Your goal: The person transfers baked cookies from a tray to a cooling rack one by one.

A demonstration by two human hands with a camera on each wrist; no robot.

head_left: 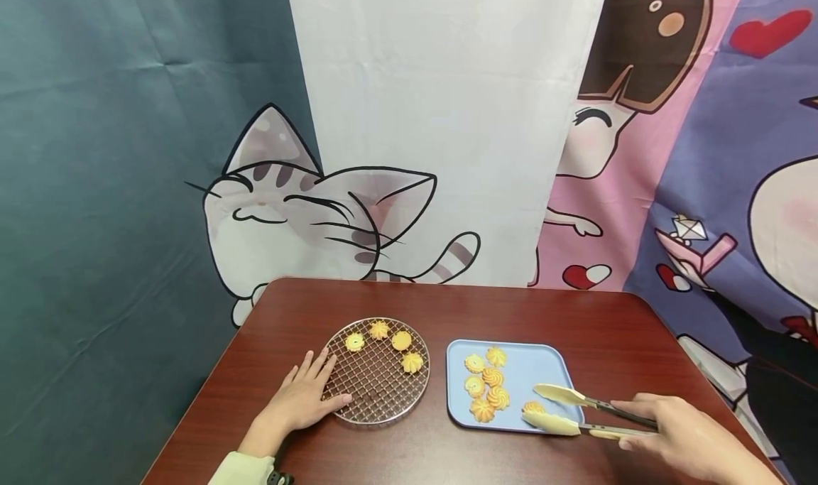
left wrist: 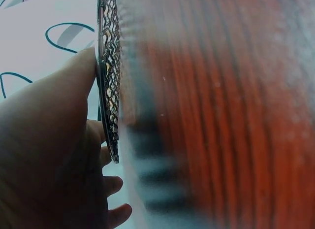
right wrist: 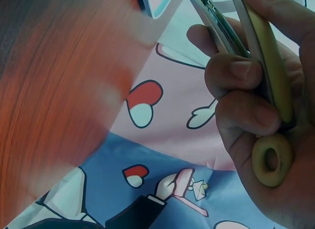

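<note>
Status: seemingly partway; four biscuits [head_left: 412,362] on the rack [head_left: 371,382] beyond the left hand [head_left: 303,396], seven on the tray [head_left: 530,361] left of the right hand [head_left: 680,428].
Table [head_left: 441,314]: reddish-brown, wood-grained, beneath both hands.
Tray: pale blue, shallow, round-cornered rectangle.
Rack: circular metal mesh, under the left fingertips.
Right hand: fingers curled round the tongs [head_left: 562,395].
Left hand: fingers straight, spread, resting on the rack's rim.
Tongs: slim metal arms, yellowish tips parted ahead of the right hand, about one tray biscuit; contact unclear.
Biscuits: golden, mostly ridged, swirled or petal-edged.
</note>
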